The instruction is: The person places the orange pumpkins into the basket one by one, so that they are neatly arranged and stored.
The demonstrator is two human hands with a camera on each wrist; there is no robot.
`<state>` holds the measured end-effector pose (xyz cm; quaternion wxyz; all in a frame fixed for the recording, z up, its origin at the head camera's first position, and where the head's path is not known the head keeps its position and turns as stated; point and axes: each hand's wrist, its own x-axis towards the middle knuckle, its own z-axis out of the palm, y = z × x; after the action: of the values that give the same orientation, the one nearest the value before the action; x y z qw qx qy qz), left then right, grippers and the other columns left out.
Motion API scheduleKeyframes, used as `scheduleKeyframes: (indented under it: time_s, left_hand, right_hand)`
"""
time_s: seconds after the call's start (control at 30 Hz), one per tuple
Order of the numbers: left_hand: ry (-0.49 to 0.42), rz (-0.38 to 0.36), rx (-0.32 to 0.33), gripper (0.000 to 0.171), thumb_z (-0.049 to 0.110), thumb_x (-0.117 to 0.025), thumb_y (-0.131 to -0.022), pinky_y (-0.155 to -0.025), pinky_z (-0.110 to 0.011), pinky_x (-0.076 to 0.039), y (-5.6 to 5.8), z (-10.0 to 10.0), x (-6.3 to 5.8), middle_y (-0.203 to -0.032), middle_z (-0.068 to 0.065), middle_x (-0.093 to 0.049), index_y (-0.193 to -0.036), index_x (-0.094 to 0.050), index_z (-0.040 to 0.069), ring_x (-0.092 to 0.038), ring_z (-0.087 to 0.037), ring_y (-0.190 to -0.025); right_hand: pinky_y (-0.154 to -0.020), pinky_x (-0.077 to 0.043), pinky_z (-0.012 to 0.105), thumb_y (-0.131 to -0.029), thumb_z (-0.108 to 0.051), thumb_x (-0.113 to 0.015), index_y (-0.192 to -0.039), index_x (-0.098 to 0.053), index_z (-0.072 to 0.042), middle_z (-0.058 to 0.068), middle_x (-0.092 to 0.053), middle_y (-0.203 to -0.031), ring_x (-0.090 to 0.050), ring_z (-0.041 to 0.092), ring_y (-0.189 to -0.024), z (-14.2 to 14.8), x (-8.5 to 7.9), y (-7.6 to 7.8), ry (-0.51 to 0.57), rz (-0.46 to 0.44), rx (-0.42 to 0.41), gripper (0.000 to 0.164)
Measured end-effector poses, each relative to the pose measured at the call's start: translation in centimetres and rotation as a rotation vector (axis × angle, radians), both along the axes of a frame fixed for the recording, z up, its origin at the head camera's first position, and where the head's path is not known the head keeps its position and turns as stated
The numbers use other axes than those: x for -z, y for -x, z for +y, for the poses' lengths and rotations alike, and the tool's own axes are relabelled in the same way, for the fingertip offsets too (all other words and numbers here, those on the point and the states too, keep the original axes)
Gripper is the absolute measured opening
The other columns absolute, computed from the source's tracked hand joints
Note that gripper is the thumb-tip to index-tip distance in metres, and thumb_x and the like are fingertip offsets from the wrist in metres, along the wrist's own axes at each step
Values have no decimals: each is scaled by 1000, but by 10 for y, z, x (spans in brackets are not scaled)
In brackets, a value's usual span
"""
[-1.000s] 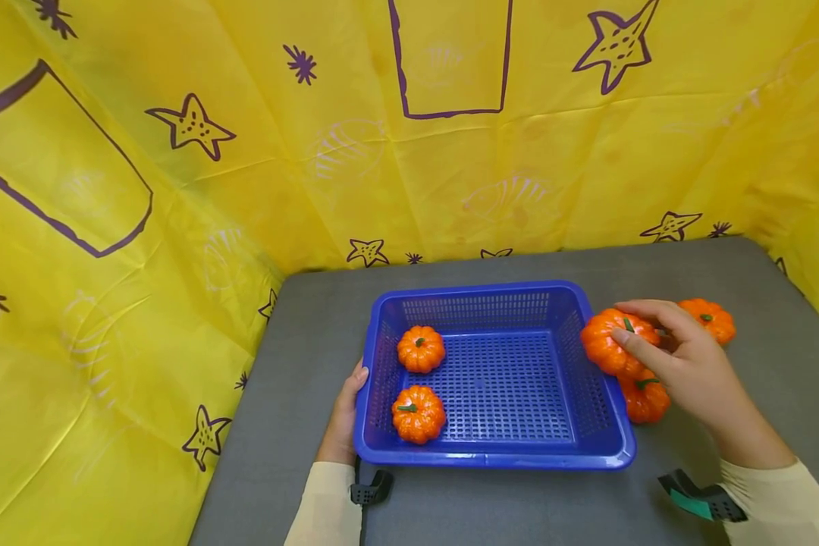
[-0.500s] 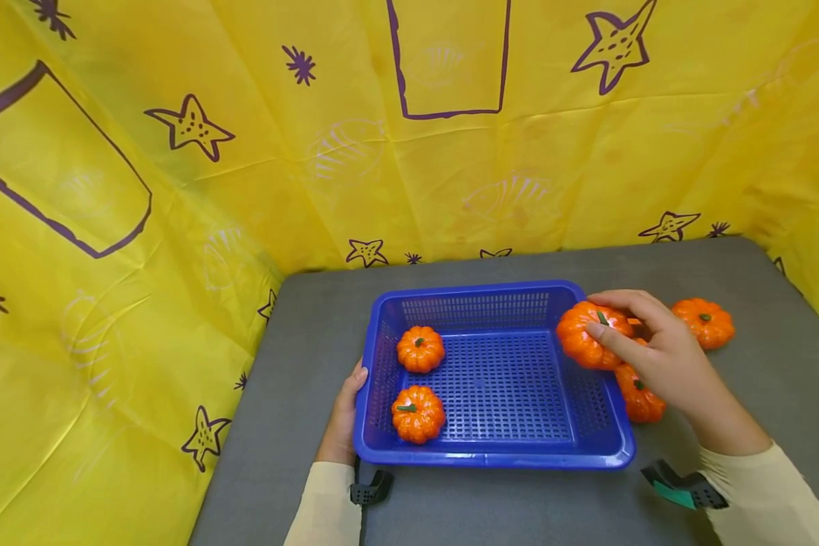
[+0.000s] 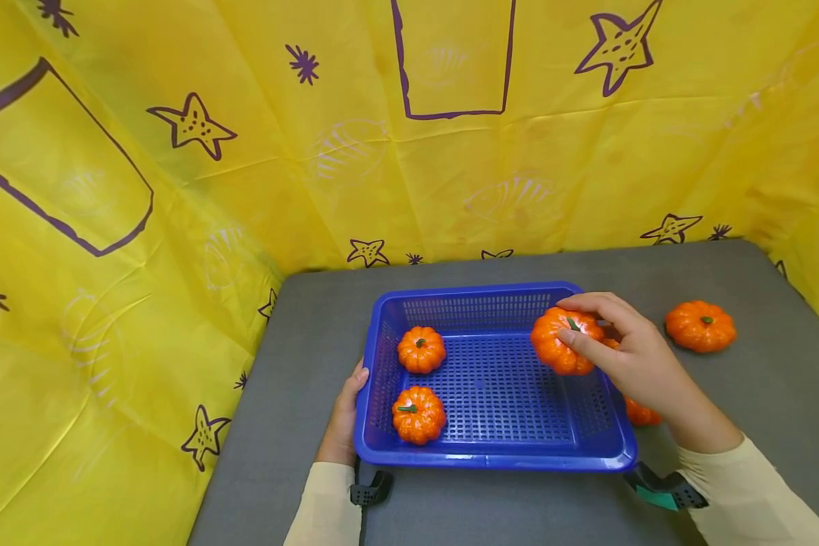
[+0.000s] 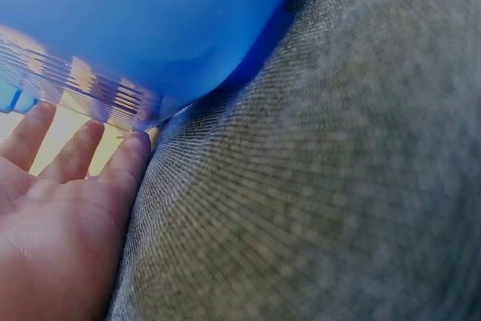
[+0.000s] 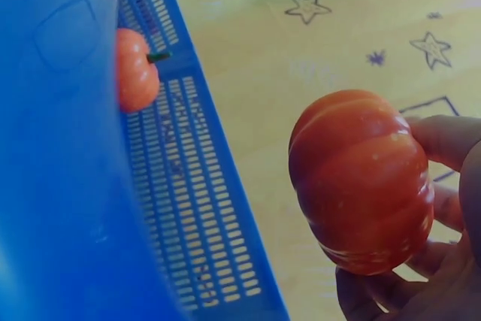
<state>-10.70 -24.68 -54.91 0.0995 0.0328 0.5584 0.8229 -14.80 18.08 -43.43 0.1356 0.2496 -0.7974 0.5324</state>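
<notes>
My right hand grips a small orange pumpkin with a green stem, thumb on the near face and fingers round the far side. It overlaps the right part of the blue plastic basket in the head view. From the right wrist, the held pumpkin appears beside the slotted basket wall. My left hand holds the basket's left side at the rim; the left wrist view shows its fingers against the slotted outer wall. Two pumpkins, one rear and one front, sit inside along the left.
Another pumpkin stands on the grey tabletop at the right. One more, partly hidden by the right hand and basket, lies close to the basket's right side. Yellow patterned cloth rises behind and at the left.
My right hand has moved left, carrying its pumpkin from beside the basket's right rim to over the basket's inside. The left hand, the basket and the pumpkins in it have stayed put.
</notes>
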Motion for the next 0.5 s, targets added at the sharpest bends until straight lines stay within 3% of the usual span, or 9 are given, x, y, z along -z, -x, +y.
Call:
scheduleKeyframes:
  time_s: [0.23,0.5]
  left_hand:
    - [16,7,-5,74,42,-41,-108,-110,-44,-49,-1,0,-2,-163,-26,-39,-174,-20,15,-54,-32,-135]
    - [25,0,-2,74,42,-42,-108,-113,-47,-47,-3,-1,-3,-169,-26,-32,-174,-21,17,-50,-36,-141]
  right_hand:
    - [-78,-51,17,-92,9,-81,-132,-74,-7,3,-68,-128,-61,12,-107,-5,-7,-2,-14,2,-16,44]
    - [-85,-51,16,-91,9,-81,-132,-75,-9,4,-69,-128,-61,13,-112,-15,-20,-1,-1,33,-61,45]
